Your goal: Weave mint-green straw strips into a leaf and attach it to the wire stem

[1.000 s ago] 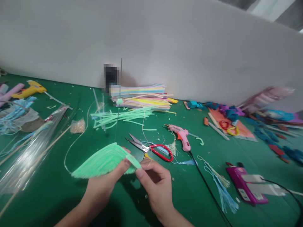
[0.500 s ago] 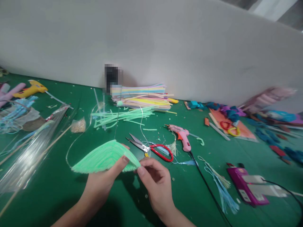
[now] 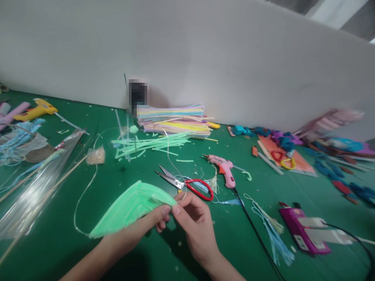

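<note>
A mint-green fan-shaped piece of fuzzy pipe cleaners (image 3: 125, 208) is held up over the table between my two hands. My left hand (image 3: 155, 220) comes from below it, thumb pressed on its front near the right corner. My right hand (image 3: 195, 218) pinches that right corner between thumb and index finger. A thin pale cord (image 3: 84, 190) loops from the left corner, and a pale strand (image 3: 168, 150) rises above my right hand. Beyond the piece is a small green fuzzy ball (image 3: 134, 129); how it is attached is unclear.
Red-handled scissors (image 3: 200, 189) lie open just behind my right hand. A pink glue gun (image 3: 224, 168) with a black cable rests to their right. Loose green pipe cleaners (image 3: 152, 143) and coloured bundles (image 3: 175, 121) lie behind. A purple device (image 3: 301, 230) is at right, clear plastic sleeves (image 3: 43, 187) at left.
My left hand has slid right along the piece toward the right corner, its thumb now beside my right fingertips. The piece's left corner has dipped, and the green ball has shifted left.
</note>
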A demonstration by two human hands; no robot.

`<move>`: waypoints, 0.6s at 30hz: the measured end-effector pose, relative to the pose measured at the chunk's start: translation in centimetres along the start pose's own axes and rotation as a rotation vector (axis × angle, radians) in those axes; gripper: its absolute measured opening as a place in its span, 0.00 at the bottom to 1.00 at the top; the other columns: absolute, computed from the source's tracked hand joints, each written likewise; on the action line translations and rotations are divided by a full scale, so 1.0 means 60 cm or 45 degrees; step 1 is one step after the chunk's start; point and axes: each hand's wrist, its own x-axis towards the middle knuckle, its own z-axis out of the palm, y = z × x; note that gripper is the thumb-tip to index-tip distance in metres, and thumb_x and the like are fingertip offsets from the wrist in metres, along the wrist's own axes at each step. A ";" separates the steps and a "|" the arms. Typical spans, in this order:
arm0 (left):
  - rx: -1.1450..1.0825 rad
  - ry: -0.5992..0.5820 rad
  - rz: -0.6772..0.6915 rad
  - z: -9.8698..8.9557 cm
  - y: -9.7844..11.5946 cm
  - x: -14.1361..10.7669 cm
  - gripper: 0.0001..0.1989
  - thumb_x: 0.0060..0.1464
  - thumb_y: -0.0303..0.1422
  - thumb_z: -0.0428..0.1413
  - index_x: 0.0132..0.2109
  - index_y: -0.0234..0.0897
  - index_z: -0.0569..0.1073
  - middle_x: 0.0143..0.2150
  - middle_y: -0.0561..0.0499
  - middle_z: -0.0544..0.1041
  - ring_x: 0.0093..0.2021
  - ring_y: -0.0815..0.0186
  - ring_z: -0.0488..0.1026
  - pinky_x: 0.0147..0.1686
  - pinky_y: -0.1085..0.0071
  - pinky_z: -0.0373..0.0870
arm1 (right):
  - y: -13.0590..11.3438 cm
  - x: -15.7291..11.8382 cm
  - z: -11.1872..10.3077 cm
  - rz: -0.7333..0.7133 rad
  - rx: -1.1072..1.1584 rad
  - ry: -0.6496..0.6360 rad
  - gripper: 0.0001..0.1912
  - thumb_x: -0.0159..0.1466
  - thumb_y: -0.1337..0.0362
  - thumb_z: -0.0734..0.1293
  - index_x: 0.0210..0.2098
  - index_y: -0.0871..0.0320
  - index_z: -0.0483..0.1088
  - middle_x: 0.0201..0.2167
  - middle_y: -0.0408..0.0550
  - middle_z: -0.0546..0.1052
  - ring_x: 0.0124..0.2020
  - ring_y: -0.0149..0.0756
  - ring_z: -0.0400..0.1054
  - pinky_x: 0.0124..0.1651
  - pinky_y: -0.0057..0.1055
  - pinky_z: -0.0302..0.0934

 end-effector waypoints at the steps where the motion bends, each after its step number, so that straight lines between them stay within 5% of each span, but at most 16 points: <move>1: 0.006 -0.020 -0.009 -0.002 -0.003 0.001 0.15 0.46 0.45 0.62 0.22 0.39 0.78 0.20 0.52 0.76 0.24 0.64 0.72 0.30 0.71 0.72 | -0.001 0.001 -0.001 -0.011 -0.027 -0.008 0.10 0.59 0.62 0.72 0.25 0.57 0.69 0.26 0.41 0.68 0.30 0.31 0.62 0.35 0.28 0.59; 8: 0.079 -0.176 -0.117 -0.011 -0.013 0.011 0.18 0.45 0.49 0.61 0.24 0.39 0.77 0.22 0.53 0.75 0.27 0.64 0.72 0.35 0.70 0.71 | 0.002 -0.001 -0.004 -0.090 -0.048 -0.032 0.11 0.61 0.63 0.71 0.24 0.56 0.69 0.23 0.40 0.67 0.28 0.31 0.60 0.33 0.28 0.56; 14: 0.103 -0.038 -0.098 -0.004 0.004 -0.003 0.17 0.45 0.47 0.61 0.21 0.38 0.73 0.24 0.52 0.76 0.28 0.64 0.72 0.35 0.70 0.70 | 0.003 0.000 -0.010 -0.039 -0.018 -0.072 0.08 0.59 0.62 0.73 0.26 0.55 0.73 0.26 0.41 0.70 0.30 0.31 0.64 0.35 0.28 0.59; 18: 0.141 -0.085 0.006 -0.013 0.000 0.002 0.17 0.45 0.46 0.62 0.19 0.39 0.73 0.23 0.52 0.76 0.28 0.64 0.72 0.34 0.71 0.70 | -0.004 0.002 -0.019 0.012 -0.020 -0.166 0.11 0.53 0.62 0.77 0.36 0.52 0.77 0.30 0.42 0.74 0.31 0.31 0.65 0.36 0.28 0.59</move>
